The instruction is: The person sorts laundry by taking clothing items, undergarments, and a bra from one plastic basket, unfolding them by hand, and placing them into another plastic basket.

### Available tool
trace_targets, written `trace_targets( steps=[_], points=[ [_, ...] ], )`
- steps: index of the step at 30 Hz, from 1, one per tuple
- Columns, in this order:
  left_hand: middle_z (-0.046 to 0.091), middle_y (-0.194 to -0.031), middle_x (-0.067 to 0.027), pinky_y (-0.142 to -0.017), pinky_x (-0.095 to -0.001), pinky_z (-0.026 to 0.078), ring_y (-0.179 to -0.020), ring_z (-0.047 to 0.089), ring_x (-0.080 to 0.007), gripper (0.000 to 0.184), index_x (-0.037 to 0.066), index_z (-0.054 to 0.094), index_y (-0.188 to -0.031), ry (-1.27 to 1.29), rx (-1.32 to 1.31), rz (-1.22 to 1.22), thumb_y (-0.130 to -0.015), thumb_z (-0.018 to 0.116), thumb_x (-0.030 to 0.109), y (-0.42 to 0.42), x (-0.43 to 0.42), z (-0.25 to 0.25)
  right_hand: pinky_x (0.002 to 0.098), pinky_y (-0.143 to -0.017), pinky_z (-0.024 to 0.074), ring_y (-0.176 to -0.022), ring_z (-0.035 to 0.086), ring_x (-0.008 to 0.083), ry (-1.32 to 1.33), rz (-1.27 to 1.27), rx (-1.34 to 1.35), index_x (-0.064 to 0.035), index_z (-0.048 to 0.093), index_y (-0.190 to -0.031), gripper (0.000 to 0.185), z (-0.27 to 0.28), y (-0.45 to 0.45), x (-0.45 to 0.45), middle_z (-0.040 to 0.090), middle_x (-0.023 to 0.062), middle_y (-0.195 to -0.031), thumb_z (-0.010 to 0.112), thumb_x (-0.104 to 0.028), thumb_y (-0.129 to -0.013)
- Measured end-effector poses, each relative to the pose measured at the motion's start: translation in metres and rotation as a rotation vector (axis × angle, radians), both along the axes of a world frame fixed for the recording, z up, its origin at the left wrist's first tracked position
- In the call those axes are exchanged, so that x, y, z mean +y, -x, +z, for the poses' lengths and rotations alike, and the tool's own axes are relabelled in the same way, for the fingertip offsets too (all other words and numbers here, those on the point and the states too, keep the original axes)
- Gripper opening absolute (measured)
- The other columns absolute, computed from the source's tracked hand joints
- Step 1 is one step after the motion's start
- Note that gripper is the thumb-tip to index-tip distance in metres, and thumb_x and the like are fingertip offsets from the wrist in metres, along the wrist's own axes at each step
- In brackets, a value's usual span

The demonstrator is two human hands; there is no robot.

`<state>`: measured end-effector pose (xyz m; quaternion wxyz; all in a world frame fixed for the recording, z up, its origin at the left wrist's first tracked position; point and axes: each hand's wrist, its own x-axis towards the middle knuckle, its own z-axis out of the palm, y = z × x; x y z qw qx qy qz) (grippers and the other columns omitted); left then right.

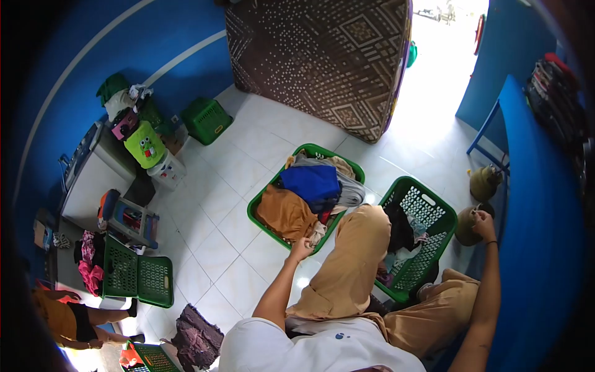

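My left hand is at the near corner of a green laundry basket, its fingers curled beside a cream cloth. Whether they grip the cloth or the rim is hard to see. Inside that basket lie a brown garment, a blue garment and grey clothes. Off to the right, my right hand has its fingers pinched together in front of a green gas cylinder; what they hold, if anything, is too small to name. A second green basket with dark clothes stands between my legs.
A patterned mattress leans by the bright doorway. At left are a small step stool, more green baskets and a dark rug. Another person is at lower left. A blue surface runs along my right.
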<state>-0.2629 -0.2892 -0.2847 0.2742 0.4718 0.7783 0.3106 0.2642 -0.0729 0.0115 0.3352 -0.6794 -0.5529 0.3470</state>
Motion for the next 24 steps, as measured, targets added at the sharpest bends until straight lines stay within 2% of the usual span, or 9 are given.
trace_targets(
  steps=[6, 13, 19, 23, 24],
  points=[
    [0.061, -0.085, -0.0108, -0.066, -0.0290, 0.046, -0.074, 0.057, -0.0211, 0.028, 0.001, 0.057, -0.096, -0.090, -0.107, 0.036, -0.071, 0.061, 0.013, -0.004, -0.035, 0.081, 0.0237, -0.044, 0.0378, -0.048, 0.047, 0.0122, 0.036, 0.055, -0.119, -0.0009, 0.061, -0.088, 0.021, -0.002, 0.003, -0.009, 0.057, 0.0056, -0.068, 0.051, -0.018, -0.083],
    [0.061, -0.087, -0.0087, -0.065, -0.0230, 0.046, -0.074, 0.057, -0.0147, 0.025, -0.001, 0.055, -0.101, -0.163, -0.265, 0.003, -0.080, 0.055, 0.011, 0.011, -0.019, 0.184, 0.0261, -0.050, 0.0412, -0.054, 0.050, 0.0151, 0.137, 0.043, -0.245, -0.0007, 0.062, -0.089, 0.023, -0.003, 0.005, -0.006, 0.059, 0.0072, -0.072, 0.052, -0.020, -0.082],
    [0.060, -0.089, -0.0087, -0.068, -0.0228, 0.046, -0.078, 0.057, -0.0152, 0.022, 0.000, 0.055, -0.101, -0.210, -0.202, -0.020, -0.082, 0.054, 0.010, -0.002, -0.020, 0.221, 0.0280, -0.055, 0.0440, -0.058, 0.053, 0.0176, 0.207, 0.228, -0.306, -0.0005, 0.062, -0.089, 0.025, -0.003, 0.001, -0.007, 0.062, 0.0085, -0.076, 0.053, -0.023, -0.081],
    [0.060, -0.091, -0.0089, -0.072, -0.0226, 0.046, -0.082, 0.057, -0.0153, 0.021, 0.000, 0.055, -0.102, -0.258, -0.277, 0.073, -0.083, 0.052, 0.009, -0.012, -0.008, 0.236, 0.0294, -0.059, 0.0459, -0.061, 0.055, 0.0193, 0.262, 0.358, -0.353, -0.0004, 0.063, -0.090, 0.027, -0.006, -0.003, -0.005, 0.063, 0.0093, -0.078, 0.054, -0.024, -0.080],
    [0.060, -0.092, -0.0091, -0.074, -0.0223, 0.045, -0.083, 0.057, -0.0151, 0.021, 0.000, 0.055, -0.102, -0.289, -0.258, 0.088, -0.084, 0.052, 0.009, -0.020, 0.002, 0.253, 0.0312, -0.059, 0.0472, -0.061, 0.057, 0.0212, 0.256, 0.421, -0.498, -0.0002, 0.063, -0.090, 0.028, -0.018, -0.008, 0.002, 0.063, 0.0105, -0.076, 0.053, -0.024, -0.079]
  ],
)
